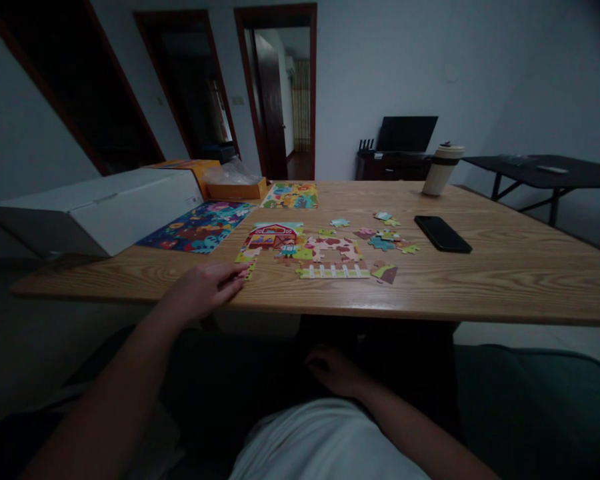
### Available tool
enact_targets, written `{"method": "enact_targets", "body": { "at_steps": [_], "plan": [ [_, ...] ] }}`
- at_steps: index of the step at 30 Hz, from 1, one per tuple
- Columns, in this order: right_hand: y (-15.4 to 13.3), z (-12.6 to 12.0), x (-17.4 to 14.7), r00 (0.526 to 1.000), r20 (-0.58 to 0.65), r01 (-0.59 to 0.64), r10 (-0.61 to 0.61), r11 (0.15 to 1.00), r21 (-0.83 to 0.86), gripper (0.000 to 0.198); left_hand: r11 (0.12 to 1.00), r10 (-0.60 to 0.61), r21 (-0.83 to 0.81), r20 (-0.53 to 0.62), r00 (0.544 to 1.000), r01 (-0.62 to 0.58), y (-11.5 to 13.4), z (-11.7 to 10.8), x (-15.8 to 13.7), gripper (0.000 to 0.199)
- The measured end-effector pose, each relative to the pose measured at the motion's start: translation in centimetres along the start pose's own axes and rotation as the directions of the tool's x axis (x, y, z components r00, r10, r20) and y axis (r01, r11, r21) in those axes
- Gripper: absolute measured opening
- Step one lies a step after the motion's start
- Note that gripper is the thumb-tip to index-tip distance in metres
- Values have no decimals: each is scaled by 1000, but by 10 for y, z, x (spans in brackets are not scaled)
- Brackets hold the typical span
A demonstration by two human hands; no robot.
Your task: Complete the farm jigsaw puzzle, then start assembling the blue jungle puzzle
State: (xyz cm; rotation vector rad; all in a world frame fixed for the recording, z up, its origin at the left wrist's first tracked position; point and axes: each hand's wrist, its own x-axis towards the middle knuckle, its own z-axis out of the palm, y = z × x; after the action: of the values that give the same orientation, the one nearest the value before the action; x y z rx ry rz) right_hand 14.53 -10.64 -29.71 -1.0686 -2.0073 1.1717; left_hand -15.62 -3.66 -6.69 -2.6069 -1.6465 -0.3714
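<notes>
My left hand (207, 287) rests at the table's front edge. Its fingertips pinch a green jigsaw puzzle piece (251, 271) at the lower left corner of a partly joined farm puzzle. That puzzle shows a red barn (274, 235), a small figure in blue (289, 249), a pink-spotted cow (347, 249) and a white fence strip (335, 271). Loose puzzle pieces (381, 243) lie in a cluster to its right, with a brown and green corner piece (385, 272) nearer me. Below the table, my right hand (333, 370) lies in my lap, fingers curled, holding nothing visible.
On the left stand a white box (130, 200) and an orange box tray (237, 190) with clear plastic. Two picture sheets, one dark blue (200, 227) and one yellow (291, 196), lie beside them. A black phone (443, 233) and a lidded cup (441, 175) are on the right.
</notes>
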Motion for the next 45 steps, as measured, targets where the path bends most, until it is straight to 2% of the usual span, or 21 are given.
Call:
{"method": "enact_targets", "body": {
  "at_steps": [4,8,14,20,24,33,38,45],
  "plan": [
    [0,0,0,1000,-5,-4,4,1000,-8,25,998,25,-52,3,1000,-25,0,1,-4,49],
    [0,-1,0,1000,-5,4,-5,1000,-26,26,996,65,-61,-9,998,-66,-10,1,5,46],
    [-3,-1,0,1000,-9,27,-27,999,-31,25,989,142,25,96,985,-145,-12,-3,16,41],
    [-1,0,0,998,7,58,-58,997,-53,25,970,192,130,96,977,-203,-3,-5,16,42],
    [-3,-1,-1,997,17,74,-73,993,-93,25,963,184,169,156,971,-210,4,-10,17,39],
    [-13,-5,-1,997,38,69,-64,990,-120,27,969,2,246,71,997,-19,33,-16,29,43],
    [-13,-5,-1,998,33,60,-56,991,-124,26,971,-67,234,97,993,43,37,-19,33,45],
    [-11,-4,-1,998,31,51,-47,992,-117,25,956,-167,251,36,985,153,36,-13,38,52]
  ]
}}
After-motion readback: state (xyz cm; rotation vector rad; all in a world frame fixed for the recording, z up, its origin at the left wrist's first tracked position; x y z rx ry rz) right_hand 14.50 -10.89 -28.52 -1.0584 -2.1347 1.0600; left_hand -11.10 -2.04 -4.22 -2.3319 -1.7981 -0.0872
